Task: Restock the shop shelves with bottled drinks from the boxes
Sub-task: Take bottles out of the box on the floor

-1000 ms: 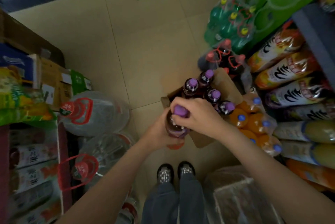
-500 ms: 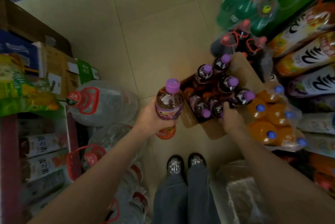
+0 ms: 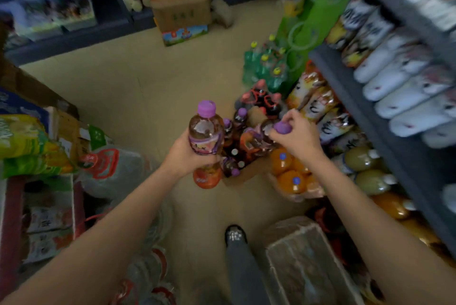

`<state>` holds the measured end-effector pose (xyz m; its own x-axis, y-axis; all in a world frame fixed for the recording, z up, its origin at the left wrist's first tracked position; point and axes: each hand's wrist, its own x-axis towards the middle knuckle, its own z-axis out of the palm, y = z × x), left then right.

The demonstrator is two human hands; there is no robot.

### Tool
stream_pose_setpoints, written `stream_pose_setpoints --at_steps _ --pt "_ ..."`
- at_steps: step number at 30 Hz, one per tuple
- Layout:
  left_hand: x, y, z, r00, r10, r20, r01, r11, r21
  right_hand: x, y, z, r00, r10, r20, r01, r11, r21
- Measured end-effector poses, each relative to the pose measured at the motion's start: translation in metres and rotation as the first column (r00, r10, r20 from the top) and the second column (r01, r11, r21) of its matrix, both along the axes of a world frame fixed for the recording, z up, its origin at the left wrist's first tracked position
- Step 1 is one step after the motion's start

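Left hand (image 3: pixel 187 154) clamped round one bottle (image 3: pixel 206 137), right hand (image 3: pixel 297 135) pinching second bottle (image 3: pixel 261 137) by its cap (image 3: pixel 282 127); slip judged likely there.

No readable text anywhere: print on bottle labels (image 3: pixel 206 143), cartons (image 3: pixel 183 17) and shelf packets (image 3: pixel 318 105) blurred beyond reading.

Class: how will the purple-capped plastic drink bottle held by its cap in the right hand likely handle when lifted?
The purple-capped plastic bottle looks full, so probably heavy for its size. The right hand grips only its cap, so it may swing. Its smooth sides could be slippery.
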<state>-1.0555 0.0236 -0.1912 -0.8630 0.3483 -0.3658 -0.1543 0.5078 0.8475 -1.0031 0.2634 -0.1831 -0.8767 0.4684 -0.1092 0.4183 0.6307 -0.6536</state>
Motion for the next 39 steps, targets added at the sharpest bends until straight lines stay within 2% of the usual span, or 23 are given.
stream_pose_setpoints --at_steps 3,9,14,16,19,22,26,28,30,33,36,39 --pt "0.037 0.025 0.064 0.993 -0.073 -0.092 0.080 0.994 0.075 0.062 0.003 0.097 0.991 0.006 -0.133 0.007 0.995 0.098" --pt "0.133 0.073 0.197 0.935 -0.257 -0.244 0.307 0.931 0.198 0.216 0.028 0.276 0.948 -0.059 -0.312 0.156 0.942 0.296" --pt "0.228 0.150 0.292 0.789 -0.488 -0.373 0.579 0.794 0.186 0.364 0.052 0.375 0.911 -0.092 -0.402 0.312 0.792 0.525" --pt "0.274 0.180 0.324 0.716 -0.570 -0.403 0.674 0.715 0.186 0.422 0.055 0.401 0.867 -0.150 -0.476 0.414 0.748 0.518" --pt "0.350 0.222 0.369 0.582 -0.676 -0.452 0.800 0.574 0.173 0.511 0.056 0.429 0.710 -0.305 -0.634 0.607 0.722 0.333" --pt "0.427 0.263 0.404 0.452 -0.742 -0.494 0.888 0.424 0.176 0.598 0.067 0.443 0.460 -0.489 -0.741 0.756 0.654 0.038" --pt "0.536 0.314 0.433 0.356 -0.755 -0.550 0.934 0.291 0.205 0.704 0.100 0.457 0.095 -0.555 -0.826 0.898 0.407 -0.170" --pt "0.587 0.335 0.438 0.342 -0.746 -0.572 0.938 0.238 0.251 0.752 0.113 0.461 -0.025 -0.512 -0.859 0.930 0.304 -0.208" --pt "0.634 0.360 0.435 0.363 -0.743 -0.562 0.927 0.229 0.296 0.800 0.130 0.458 -0.064 -0.457 -0.887 0.949 0.248 -0.196" --pt "0.698 0.404 0.426 0.439 -0.722 -0.536 0.891 0.272 0.363 0.867 0.167 0.453 -0.073 -0.378 -0.923 0.956 0.236 -0.173" --pt "0.753 0.445 0.421 0.495 -0.689 -0.529 0.863 0.318 0.394 0.916 0.215 0.449 -0.042 -0.382 -0.923 0.965 0.225 -0.137" --pt "0.788 0.475 0.418 0.501 -0.677 -0.539 0.864 0.353 0.360 0.943 0.264 0.441 0.018 -0.419 -0.908 0.961 0.258 -0.100"
